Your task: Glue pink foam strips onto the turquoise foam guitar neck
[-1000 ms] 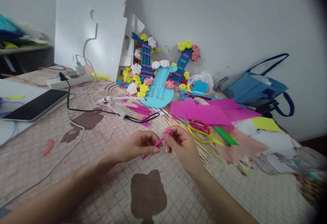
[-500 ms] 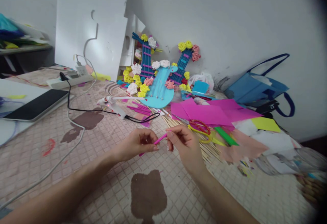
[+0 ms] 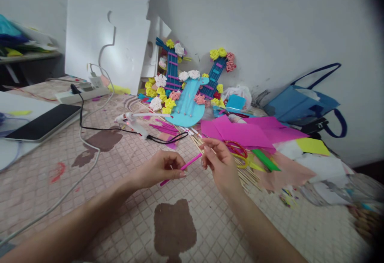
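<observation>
A thin magenta rolled-paper stick (image 3: 192,161) slants upward between my hands. My left hand (image 3: 166,169) is closed on it, thumb against fingers, and its lower end sticks out below the palm. At the stick's upper tip is my right hand (image 3: 219,161), its fingers loosely curled and just off the stick. Beyond my left hand lie several more magenta paper sticks (image 3: 163,127). A white glue gun (image 3: 132,125) with a small red light rests on the table behind them.
Paper-flower-trimmed guitar shapes, one a light blue guitar body (image 3: 187,113), lean at the wall. To the right are magenta sheets (image 3: 249,133), scissors (image 3: 237,149), wooden skewers (image 3: 247,177) and a blue bag (image 3: 300,101). A tablet-like device (image 3: 45,123) and cables lie left.
My right hand has come off the stick's upper end and moved slightly up and right. More of the stick now shows. My left hand has stayed in place.
</observation>
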Motion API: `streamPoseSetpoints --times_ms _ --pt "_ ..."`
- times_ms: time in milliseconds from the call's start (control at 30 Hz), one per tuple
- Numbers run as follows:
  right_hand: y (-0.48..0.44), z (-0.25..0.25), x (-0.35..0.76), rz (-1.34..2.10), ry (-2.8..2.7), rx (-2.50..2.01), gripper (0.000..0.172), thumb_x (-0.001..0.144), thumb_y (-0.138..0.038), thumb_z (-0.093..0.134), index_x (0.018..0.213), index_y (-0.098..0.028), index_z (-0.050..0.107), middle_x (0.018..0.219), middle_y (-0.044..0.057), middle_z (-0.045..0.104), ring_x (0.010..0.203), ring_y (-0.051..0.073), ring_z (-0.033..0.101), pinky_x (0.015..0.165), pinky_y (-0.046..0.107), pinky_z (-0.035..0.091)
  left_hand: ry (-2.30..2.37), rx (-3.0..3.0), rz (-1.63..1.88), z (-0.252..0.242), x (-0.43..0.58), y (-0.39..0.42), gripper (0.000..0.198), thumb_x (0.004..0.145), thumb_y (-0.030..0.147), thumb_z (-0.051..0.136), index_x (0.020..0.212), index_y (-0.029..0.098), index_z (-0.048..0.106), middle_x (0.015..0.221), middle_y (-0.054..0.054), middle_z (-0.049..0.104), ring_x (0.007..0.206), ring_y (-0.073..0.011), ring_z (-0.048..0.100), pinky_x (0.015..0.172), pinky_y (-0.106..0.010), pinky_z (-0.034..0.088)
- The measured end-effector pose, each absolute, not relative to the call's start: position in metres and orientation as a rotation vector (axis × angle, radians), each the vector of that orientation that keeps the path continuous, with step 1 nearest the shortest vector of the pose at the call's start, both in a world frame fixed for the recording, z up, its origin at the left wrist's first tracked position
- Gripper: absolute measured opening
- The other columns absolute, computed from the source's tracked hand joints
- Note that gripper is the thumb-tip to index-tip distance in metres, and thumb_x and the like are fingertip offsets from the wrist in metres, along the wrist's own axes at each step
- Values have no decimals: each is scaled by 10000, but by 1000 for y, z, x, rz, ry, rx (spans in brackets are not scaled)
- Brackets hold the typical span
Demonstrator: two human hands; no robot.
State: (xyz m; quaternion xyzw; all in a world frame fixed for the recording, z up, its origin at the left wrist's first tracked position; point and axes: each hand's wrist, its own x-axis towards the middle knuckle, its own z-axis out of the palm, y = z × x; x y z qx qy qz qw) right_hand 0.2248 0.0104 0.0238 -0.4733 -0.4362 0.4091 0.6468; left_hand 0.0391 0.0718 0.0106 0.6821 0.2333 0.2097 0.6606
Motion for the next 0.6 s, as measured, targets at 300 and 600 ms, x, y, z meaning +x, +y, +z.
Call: streamPoseSetpoints --times_ms 300,600 --pt "7 21 226 892 -1040 -1210 347 896 -473 495 697 -189 501 432 -92 399 351 53 406 359 169 310 468 1334 321 14 35 75 251 746 319 720 873 106 682 690 -12 633 585 -90 570 577 -222 470" --pt "11 19 232 916 -1118 -1251 247 832 -422 604 865 -179 629 672 -19 619 422 53 468 388 185 361 443 1194 226 12 31 76 277 793 342 680 964 125 692 762 -23 660 607 -93 605 609 -227 503"
